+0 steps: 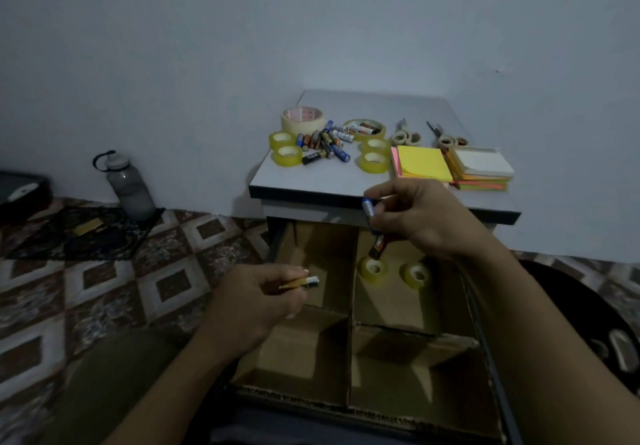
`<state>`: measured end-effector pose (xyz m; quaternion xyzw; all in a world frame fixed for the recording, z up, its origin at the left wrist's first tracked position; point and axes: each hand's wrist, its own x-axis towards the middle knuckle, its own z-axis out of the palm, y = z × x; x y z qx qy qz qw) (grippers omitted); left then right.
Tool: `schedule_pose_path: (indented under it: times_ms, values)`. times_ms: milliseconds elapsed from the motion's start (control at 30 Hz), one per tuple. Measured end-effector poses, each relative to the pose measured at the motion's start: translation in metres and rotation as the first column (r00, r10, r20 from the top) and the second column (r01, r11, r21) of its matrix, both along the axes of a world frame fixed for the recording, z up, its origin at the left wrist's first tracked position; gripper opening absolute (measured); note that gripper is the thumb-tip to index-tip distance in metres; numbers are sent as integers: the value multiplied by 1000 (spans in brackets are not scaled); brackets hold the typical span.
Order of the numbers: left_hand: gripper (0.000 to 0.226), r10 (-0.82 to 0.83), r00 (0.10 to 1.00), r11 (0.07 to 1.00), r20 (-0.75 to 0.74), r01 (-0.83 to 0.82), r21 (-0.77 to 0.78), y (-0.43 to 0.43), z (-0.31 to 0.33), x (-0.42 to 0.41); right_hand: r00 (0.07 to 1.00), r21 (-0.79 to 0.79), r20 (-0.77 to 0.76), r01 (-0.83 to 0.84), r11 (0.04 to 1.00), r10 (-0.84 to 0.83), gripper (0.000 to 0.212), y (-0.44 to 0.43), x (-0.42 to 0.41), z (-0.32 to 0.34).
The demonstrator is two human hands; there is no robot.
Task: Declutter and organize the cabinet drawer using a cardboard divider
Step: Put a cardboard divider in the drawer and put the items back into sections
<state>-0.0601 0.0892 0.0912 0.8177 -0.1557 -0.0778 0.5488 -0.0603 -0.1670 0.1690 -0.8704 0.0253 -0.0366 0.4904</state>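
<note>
Two hands hover over the open drawer [485, 351], where a cardboard divider [350, 340] marks out four compartments. The left hand [259, 295] pinches one gold battery [300, 282] above the rear-left cell. The right hand [419, 217] grasps two, a blue battery [367, 206] and a black battery [376, 247], over the rear-right cell, which holds two tape rolls [373, 269]. The risk: the black one hangs low, held only by its upper end, and could slip in among the tape, mixing the sorts. A heap of loose batteries [323, 143], too tangled to count, and four small yellow rolls [282, 140] wait on the cabinet top [311, 181].
</note>
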Motion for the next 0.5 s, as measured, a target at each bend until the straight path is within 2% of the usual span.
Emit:
schedule_pose_path:
  times_ms: [233, 400, 500]
  values:
    - [20, -116, 981, 954, -155, 153, 256, -5, -27, -20, 999, 5, -49, -2, 1000, 3, 35, 1, -29, -15]
    - [16, -240, 965, 850, -105, 261, 457, -26, -51, -9, 998, 38, -55, -3, 999, 5, 32, 1, -37, -20]
    - [13, -245, 964, 768, -105, 259, 586, -40, -64, -2, 997, 58, -79, -5, 998, 10, 31, 2, -38, -25]
